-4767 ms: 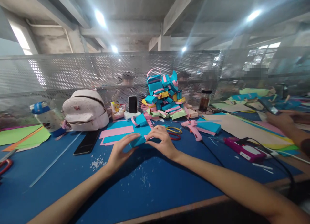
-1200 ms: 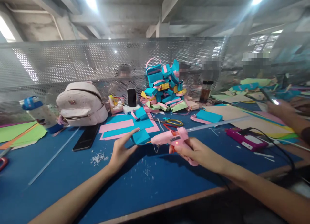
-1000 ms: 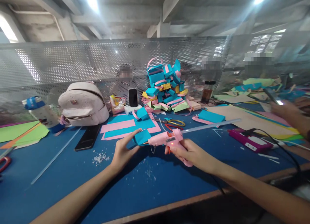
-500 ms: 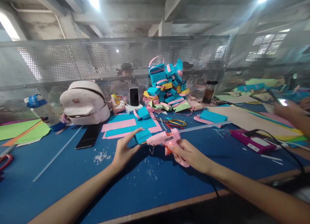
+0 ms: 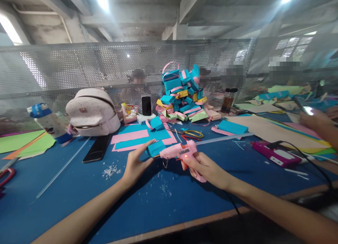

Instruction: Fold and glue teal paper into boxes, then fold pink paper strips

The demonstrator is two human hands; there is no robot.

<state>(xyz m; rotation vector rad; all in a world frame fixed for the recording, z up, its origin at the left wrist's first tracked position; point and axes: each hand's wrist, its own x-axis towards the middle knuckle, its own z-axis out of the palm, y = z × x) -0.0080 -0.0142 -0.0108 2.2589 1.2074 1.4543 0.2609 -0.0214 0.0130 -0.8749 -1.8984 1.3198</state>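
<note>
Between the thumb and fingers of my left hand (image 5: 136, 164) is a small blue paper box (image 5: 158, 148), held above the table. My right hand (image 5: 204, 168) is wrapped round the handle of a pink hot glue gun (image 5: 179, 151), a finger at its orange trigger. The gun's nozzle points left and meets the lower edge of the blue box; whether glue is coming out I cannot tell. A clear glue stick (image 5: 225, 138) sticks out of the back of the gun. The far side of the box is partly hidden by the gun.
Behind my hands lie blue and pink paper strips (image 5: 132, 135), scissors (image 5: 194, 133) and a pile of folded paper bags (image 5: 182, 96). A white backpack (image 5: 92, 113), a phone (image 5: 96, 148) and a bottle (image 5: 49, 122) are at left. At right, a purple device (image 5: 276, 153) and another person's hand (image 5: 315, 122).
</note>
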